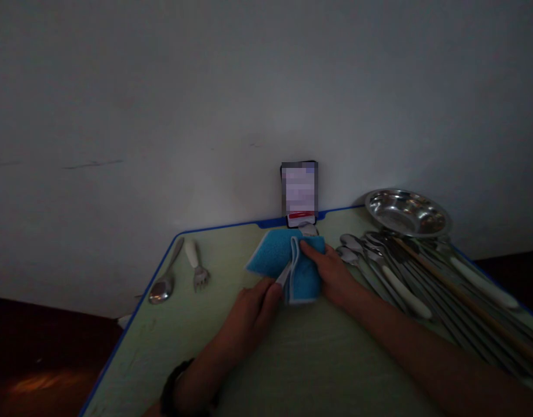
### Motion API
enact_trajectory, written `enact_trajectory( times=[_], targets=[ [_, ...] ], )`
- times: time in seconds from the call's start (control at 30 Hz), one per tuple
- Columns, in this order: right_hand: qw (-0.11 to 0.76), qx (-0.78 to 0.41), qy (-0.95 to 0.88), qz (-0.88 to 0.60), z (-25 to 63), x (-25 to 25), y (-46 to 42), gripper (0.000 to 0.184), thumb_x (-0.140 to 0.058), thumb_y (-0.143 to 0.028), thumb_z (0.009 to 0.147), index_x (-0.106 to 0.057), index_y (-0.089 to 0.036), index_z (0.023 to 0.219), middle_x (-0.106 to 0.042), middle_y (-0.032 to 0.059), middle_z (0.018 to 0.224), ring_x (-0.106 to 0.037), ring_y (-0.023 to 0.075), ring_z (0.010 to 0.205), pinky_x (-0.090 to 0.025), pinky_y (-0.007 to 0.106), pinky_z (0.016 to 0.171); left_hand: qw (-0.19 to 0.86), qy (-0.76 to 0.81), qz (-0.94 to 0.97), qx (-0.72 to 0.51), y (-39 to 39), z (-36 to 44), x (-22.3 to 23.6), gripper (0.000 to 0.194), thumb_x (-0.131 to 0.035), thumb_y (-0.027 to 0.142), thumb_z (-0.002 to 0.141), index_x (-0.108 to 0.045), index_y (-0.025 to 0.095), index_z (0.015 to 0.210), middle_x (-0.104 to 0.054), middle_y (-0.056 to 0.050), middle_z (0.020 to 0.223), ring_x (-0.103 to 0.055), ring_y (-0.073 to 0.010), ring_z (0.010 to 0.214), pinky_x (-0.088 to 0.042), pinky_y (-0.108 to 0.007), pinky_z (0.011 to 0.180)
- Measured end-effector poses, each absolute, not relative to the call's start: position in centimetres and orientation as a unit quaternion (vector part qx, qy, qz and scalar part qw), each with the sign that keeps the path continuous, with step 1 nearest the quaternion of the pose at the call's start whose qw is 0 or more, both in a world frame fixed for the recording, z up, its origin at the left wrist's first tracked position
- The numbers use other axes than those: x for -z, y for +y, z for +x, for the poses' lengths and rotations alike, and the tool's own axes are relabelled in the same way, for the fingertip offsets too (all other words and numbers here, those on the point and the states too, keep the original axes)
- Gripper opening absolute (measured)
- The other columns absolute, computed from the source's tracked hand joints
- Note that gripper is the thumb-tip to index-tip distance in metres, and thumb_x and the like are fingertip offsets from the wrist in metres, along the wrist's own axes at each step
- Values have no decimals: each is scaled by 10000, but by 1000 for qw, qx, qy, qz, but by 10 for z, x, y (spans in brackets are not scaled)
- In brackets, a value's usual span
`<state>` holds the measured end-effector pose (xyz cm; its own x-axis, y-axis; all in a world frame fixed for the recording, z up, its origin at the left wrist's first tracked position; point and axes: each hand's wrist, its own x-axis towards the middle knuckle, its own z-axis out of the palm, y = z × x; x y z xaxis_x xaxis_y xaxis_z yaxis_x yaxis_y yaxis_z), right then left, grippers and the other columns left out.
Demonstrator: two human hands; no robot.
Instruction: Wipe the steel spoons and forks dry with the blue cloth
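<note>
My left hand (258,304) is closed round the handle of a metal piece of cutlery (284,274). A blue cloth (273,252) with a pale edge is folded about its middle. The metal head shows past the cloth's far side, but whether it is a spoon or a fork I cannot tell. My right hand (331,269) grips the cloth from the right, thumb on top, pressing it round the cutlery. Both hands are above the middle of the table (301,359).
At the left lie a metal spoon (161,289) and a white-handled fork (198,269). Several spoons, chopsticks and other long utensils (405,275) are heaped at the right, before a shiny steel bowl (408,213). A phone (300,194) leans on the wall behind.
</note>
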<state>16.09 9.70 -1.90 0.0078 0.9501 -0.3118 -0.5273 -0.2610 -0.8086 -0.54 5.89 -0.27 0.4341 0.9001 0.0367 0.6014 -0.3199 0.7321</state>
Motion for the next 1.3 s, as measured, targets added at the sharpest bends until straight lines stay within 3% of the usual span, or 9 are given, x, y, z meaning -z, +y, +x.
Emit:
enact_trajectory(
  times=[0.13,0.27,0.7,1.3],
  targets=[
    [572,-674,-194,-426,163,19,100,271,-713,-364,637,-623,-215,845,-706,-15,726,-659,180,705,-512,329,707,343,453,795,-214,57,-8,2,223,-342,306,898,-467,175,768,-498,29,636,-489,-122,576,-345,-234,561],
    [578,-675,-173,-424,165,18,102,299,-709,-348,644,-609,-214,892,-708,-6,751,-660,185,742,-512,332,719,340,455,796,-210,56,-12,2,222,-336,293,892,-430,180,725,-459,32,633,-480,-123,590,-333,-235,557],
    [530,-647,-285,-469,165,17,97,280,-745,-338,574,-636,-192,788,-681,-22,667,-619,137,584,-498,258,566,305,467,798,-230,57,-6,5,230,-366,282,890,-439,178,699,-434,51,567,-442,-102,499,-296,-224,489],
    [555,-676,-179,-450,162,18,100,246,-686,-370,638,-635,-220,826,-704,-7,734,-657,197,725,-505,354,725,301,468,785,-273,57,-8,2,272,-362,275,859,-391,187,603,-357,63,506,-390,-87,447,-272,-208,449]
  ],
)
